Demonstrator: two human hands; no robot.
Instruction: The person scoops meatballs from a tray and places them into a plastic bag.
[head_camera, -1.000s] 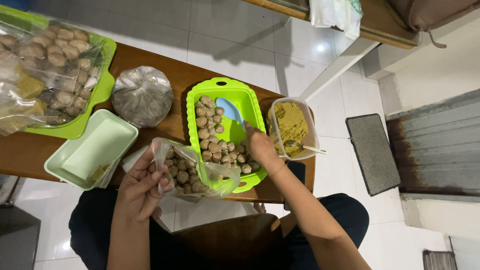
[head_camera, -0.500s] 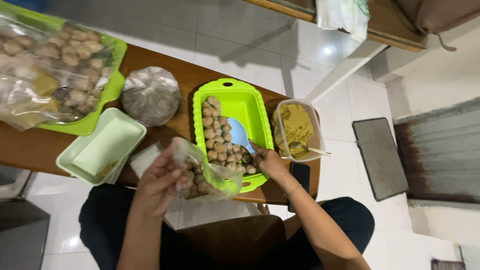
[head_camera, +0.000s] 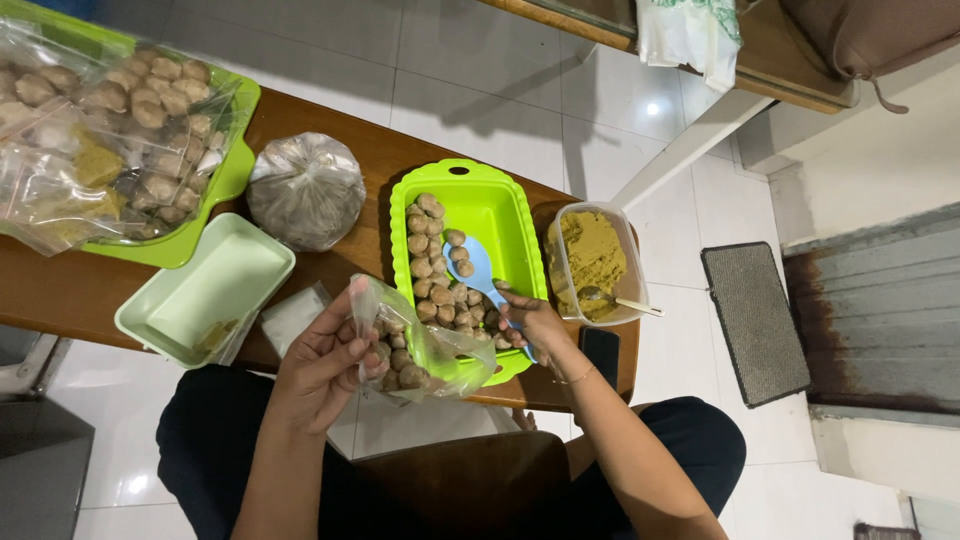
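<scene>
Since the earlier frames, the right hand (head_camera: 533, 322) had drawn back from the far part of the green tray (head_camera: 497, 205) to its near end, and the blue spoon (head_camera: 475, 266) had come with it. The spoon's bowl lay among the meatballs (head_camera: 432, 270) in the tray, its handle closed in the right hand's fingers. The left hand (head_camera: 325, 362) pinched the rim of a clear plastic bag (head_camera: 425, 350) and held its mouth open just beside the tray's near edge; the bag was partly filled with meatballs. The tray sat on a brown wooden table (head_camera: 330, 265), its meatballs gathered along the left side and near end, the rest of its floor bare. Just right of the tray stood a clear tub of yellowish-brown paste (head_camera: 592, 258) with a spoon resting in it. A dark phone (head_camera: 601, 352) lay by the right wrist. To the left lay an empty pale green container (head_camera: 205, 290), a tied bag (head_camera: 306, 190) and a second green tray of bagged meatballs (head_camera: 120, 140).
</scene>
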